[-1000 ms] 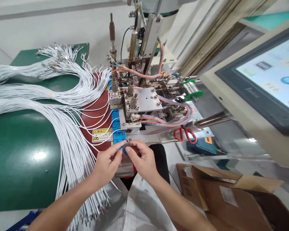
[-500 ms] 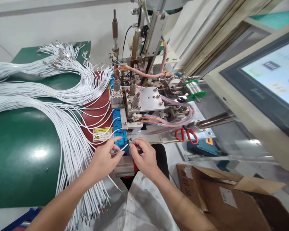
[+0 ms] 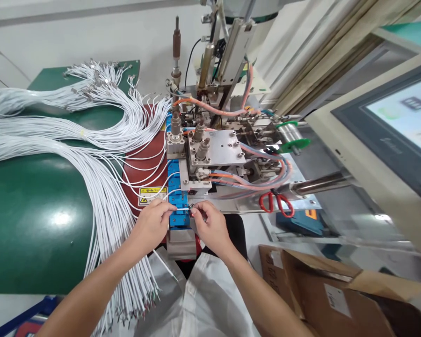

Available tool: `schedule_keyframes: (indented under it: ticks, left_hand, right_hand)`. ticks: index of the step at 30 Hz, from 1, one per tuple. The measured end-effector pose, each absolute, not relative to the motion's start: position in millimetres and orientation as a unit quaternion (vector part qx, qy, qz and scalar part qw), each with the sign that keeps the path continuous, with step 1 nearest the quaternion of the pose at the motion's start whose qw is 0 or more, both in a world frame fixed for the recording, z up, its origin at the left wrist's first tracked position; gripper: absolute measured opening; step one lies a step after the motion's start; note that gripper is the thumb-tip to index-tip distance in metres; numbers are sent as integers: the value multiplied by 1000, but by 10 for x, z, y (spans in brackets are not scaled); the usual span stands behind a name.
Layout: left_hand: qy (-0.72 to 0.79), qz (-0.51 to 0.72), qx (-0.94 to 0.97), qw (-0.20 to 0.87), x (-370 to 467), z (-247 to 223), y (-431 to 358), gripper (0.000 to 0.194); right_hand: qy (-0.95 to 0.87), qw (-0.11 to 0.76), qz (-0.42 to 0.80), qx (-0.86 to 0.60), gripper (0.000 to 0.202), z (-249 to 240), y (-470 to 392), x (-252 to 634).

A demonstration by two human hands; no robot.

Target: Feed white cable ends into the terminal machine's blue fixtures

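Between my two hands a white cable (image 3: pixel 182 209) stretches level over the blue clamp blocks (image 3: pixel 178 196) at the machine's near end. My left hand (image 3: pixel 155 222) pinches the cable's sheath. At the cable's end, my right hand (image 3: pixel 209 223) is closed with thumb and finger together; a small red bit shows at the fingertips. Other white cables run from the bundle (image 3: pixel 101 196) on the left into blocks farther along the row. The bundle's stripped, coloured wire ends hang down by my left forearm.
The soldering machine (image 3: pixel 217 147) stands ahead with hoses and a solder wire spool (image 3: pixel 290 136). Red-handled scissors (image 3: pixel 276 204) lie on its right edge. A touch screen (image 3: pixel 403 112) juts in at right, above an open cardboard box (image 3: pixel 312 290). The green table (image 3: pixel 31 215) is left.
The cable, slanted before, now lies level across the blue blocks. My left hand's fingers have drawn closer together on it. The whole view has shifted slightly.
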State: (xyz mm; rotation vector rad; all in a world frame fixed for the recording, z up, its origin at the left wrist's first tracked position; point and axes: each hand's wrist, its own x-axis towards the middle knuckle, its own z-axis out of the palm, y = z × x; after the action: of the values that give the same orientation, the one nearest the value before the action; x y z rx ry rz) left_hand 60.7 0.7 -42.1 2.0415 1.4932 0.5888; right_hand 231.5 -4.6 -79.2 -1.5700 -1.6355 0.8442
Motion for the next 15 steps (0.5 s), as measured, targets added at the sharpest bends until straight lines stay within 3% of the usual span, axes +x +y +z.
schedule_keyframes:
  ticks: [8, 15]
  left_hand:
    - [573, 169, 760, 255, 636, -386, 15, 24]
    - [562, 172, 763, 269, 612, -395, 19, 25]
  right_hand:
    - [-623, 325, 387, -598, 13, -816, -8, 2370]
    - [-702, 386, 277, -530, 14, -824, 59, 2410]
